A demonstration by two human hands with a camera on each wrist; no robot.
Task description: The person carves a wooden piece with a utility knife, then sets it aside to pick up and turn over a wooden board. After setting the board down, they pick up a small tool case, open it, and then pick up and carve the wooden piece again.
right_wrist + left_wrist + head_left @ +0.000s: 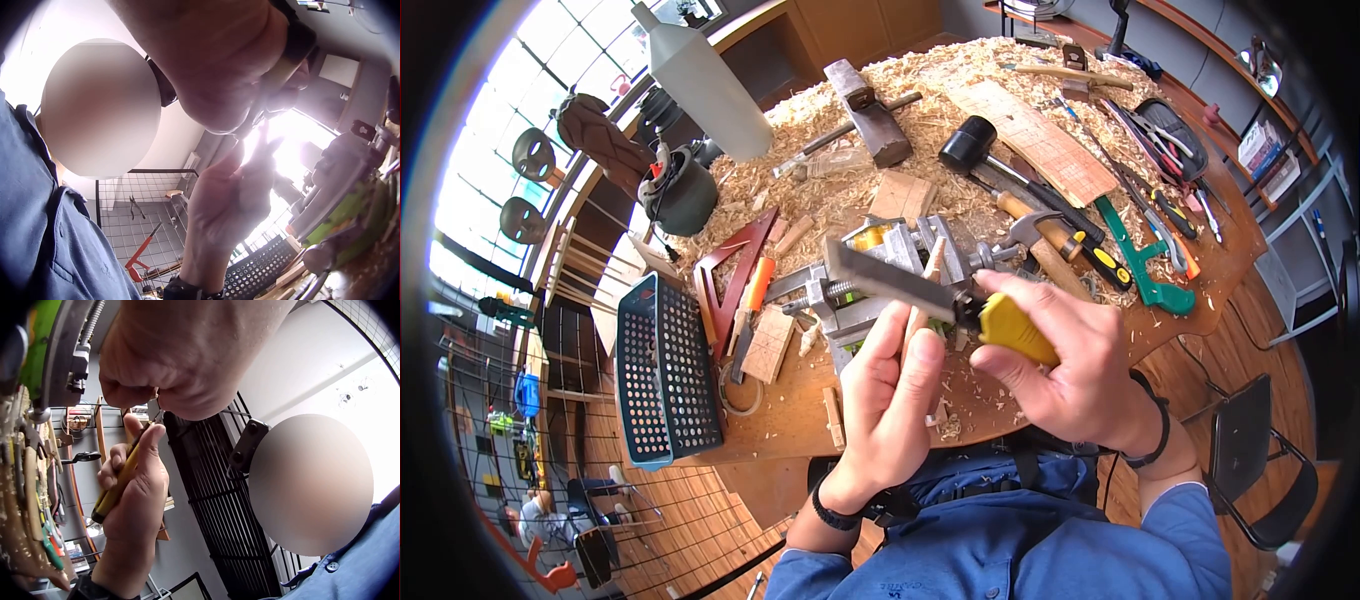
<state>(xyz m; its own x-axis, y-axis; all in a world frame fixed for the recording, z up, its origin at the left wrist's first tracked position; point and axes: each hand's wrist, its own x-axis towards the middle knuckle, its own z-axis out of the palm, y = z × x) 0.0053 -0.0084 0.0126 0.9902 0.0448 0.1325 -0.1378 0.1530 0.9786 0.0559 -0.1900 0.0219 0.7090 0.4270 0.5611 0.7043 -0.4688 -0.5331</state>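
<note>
My left hand [890,400] pinches a slender stick of pale wood [935,262] between thumb and fingers, its narrow tip pointing up. My right hand [1070,350] grips the yellow handle of a broad-bladed chisel [890,280]. The flat metal blade reaches leftward across the stick in the head view. Behind the hands is a grey metal vise [840,318]. In the left wrist view, the yellow handle [119,484] lies along the right hand's palm, thumb extended along it. The right wrist view shows the left hand [225,200] upright, with glare hiding the stick.
Wood shavings [800,200] cover the table's far side. A perforated basket [665,370] stands at left, beside a red triangular square [740,285]. A black mallet [968,145], a hammer, a green-handled saw [1145,260] and other tools lie at right. A large translucent bottle [705,85] stands behind.
</note>
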